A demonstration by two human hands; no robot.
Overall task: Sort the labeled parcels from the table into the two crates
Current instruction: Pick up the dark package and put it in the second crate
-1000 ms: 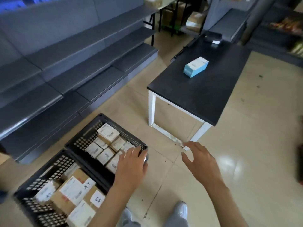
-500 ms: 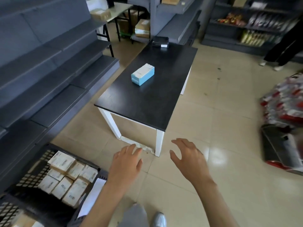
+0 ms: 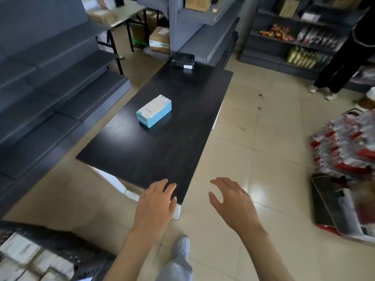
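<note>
Evidently reaching for the next pick, both hands were spread and empty, left hand [image 3: 156,201] over the counter's [image 3: 142,151] near corner, right hand [image 3: 231,199] beside it; the blue parcel [image 3: 153,110] lay mid-counter.

The table [image 3: 162,151] is the landmark. 1 parcel [image 3: 153,110] lies on it near its middle, and a small device [image 3: 182,61] sits at its far end. The left hand [image 3: 156,201] is over its near corner, the right hand [image 3: 233,201] just right of that corner. A crate [image 3: 60,246] of parcels stands on the floor before the table, to the left.
</note>
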